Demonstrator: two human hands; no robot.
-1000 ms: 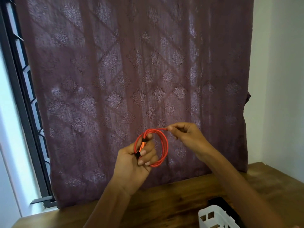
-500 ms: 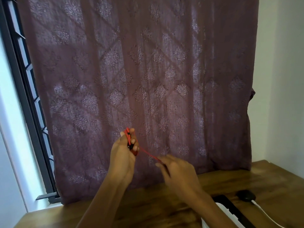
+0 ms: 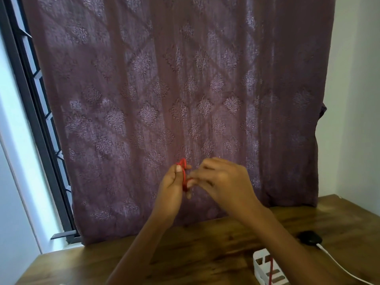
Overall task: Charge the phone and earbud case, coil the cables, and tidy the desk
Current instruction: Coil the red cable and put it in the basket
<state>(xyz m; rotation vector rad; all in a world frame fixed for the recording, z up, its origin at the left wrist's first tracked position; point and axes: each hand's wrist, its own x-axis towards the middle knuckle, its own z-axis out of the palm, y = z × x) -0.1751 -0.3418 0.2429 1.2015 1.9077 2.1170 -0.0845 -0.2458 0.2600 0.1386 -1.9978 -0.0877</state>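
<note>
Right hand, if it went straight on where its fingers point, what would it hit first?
Probably the red cable coil held in the left hand; the right hand points left at it, seemingly pinching it.

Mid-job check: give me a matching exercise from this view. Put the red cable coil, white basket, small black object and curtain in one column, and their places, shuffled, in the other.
Things
1. red cable coil
2. white basket
3. small black object
4. curtain

Places
A. hanging behind the desk
B. lying on the desk, far right
C. held above the desk in the left hand, with the right hand fingers at it
D. standing on the desk, cut off by the bottom edge of view

Pairs: 1-C, 2-D, 3-B, 4-A
</note>
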